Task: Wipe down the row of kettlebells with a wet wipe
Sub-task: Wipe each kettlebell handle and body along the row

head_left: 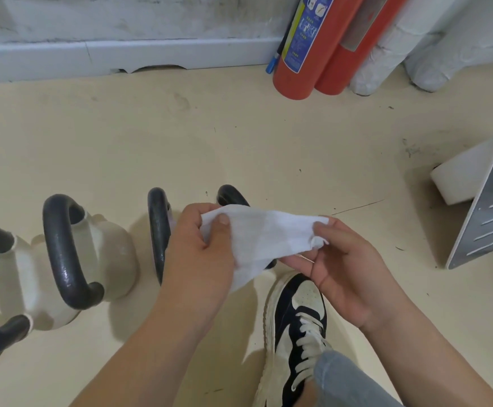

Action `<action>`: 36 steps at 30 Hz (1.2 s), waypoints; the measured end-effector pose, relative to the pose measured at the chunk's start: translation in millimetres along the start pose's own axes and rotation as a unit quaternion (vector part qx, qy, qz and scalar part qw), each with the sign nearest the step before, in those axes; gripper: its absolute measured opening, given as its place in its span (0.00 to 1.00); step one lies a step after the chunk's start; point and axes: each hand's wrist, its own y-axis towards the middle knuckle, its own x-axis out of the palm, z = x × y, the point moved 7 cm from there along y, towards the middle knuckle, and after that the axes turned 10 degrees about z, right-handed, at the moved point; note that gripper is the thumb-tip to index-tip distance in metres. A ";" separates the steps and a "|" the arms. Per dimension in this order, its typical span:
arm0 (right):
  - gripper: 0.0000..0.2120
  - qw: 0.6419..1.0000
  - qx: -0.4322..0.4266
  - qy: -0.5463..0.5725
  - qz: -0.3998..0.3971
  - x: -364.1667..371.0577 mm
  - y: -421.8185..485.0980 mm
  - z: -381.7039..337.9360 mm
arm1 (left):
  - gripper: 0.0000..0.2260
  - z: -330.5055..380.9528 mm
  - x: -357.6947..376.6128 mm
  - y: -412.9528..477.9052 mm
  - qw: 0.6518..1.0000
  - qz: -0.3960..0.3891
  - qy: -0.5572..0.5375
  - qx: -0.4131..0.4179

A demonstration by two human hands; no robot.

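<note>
Hands first: our left hand (201,248) and right hand (348,265) pinch a white wet wipe (263,239) stretched between their fingertips, fingers closed on its edges. Beyond and left of our fingers stands the row of kettlebells (72,259) on the floor (210,136); farther off, fire extinguishers (304,48).

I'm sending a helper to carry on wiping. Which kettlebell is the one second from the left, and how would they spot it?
Find the row of kettlebells along the floor. The second kettlebell has a cream body and black handle, fully in view, unlike the cropped leftmost kettlebell or those behind the wet wipe.
</note>
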 end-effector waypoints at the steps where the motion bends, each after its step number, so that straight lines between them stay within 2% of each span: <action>1: 0.08 1.000 -0.006 -0.014 -0.003 7.8 5.1 -2.9 | 0.04 -0.3 -0.7 2.5 1.000 0.024 -0.001 0.011; 6: 0.19 0.996 -0.047 -0.076 -0.012 47.0 31.8 -27.9 | 0.03 10.1 -1.2 22.4 0.993 0.102 0.006 0.065; 9: 0.27 0.995 -0.036 -0.093 -0.003 51.8 42.2 -30.7 | 0.04 14.9 3.3 33.3 0.992 0.109 0.009 0.068; 11: 0.29 0.992 -0.035 -0.113 0.031 45.9 50.4 -27.2 | 0.07 10.4 6.3 40.6 0.992 0.111 0.020 0.059; 13: 0.28 0.977 -0.041 -0.195 0.080 36.4 60.6 -19.4 | 0.10 -2.2 9.0 47.0 0.992 0.103 0.055 0.039; 16: 0.28 0.940 -0.045 -0.311 0.131 27.2 66.1 -6.6 | 0.16 -27.1 17.8 48.4 0.993 0.060 0.096 -0.044; 18: 0.29 0.918 -0.098 -0.351 0.156 28.6 61.8 -11.1 | 0.24 -30.7 19.9 44.3 0.989 0.055 0.119 -0.072; 20: 0.24 0.893 -0.167 -0.386 0.162 35.9 53.0 -22.9 | 0.25 -20.6 14.5 34.1 0.988 0.087 0.120 -0.042; 23: 0.09 0.874 -0.209 -0.426 0.106 52.4 46.3 -24.8 | 0.21 -1.8 5.9 4.8 0.977 0.143 0.133 0.083; 25: 0.12 0.858 -0.190 -0.476 0.038 70.5 43.8 -15.3 | 0.18 0.0 18.1 -9.3 0.970 0.124 0.155 0.138; 27: 0.20 0.862 -0.125 -0.491 -0.013 83.5 45.2 -4.0 | 0.14 -9.8 35.9 -5.5 0.982 0.065 0.152 0.096; 29: 0.20 0.867 -0.059 -0.492 -0.048 92.8 49.7 2.2 | 0.08 -13.8 44.6 10.4 0.989 0.044 0.137 0.043; 30: 0.19 0.870 -0.038 -0.488 -0.057 96.3 53.5 2.5 | 0.08 -11.9 44.9 20.1 0.989 0.050 0.138 0.029; 32: 0.17 0.871 -0.019 -0.489 -0.051 100.8 64.8 0.7 | 0.11 -9.1 43.2 38.4 0.989 0.061 0.132 -0.020; 36: 0.16 0.852 -0.025 -0.523 -0.024 118.9 80.4 -3.9 | 0.14 -20.1 43.3 68.9 0.979 0.069 0.056 -0.183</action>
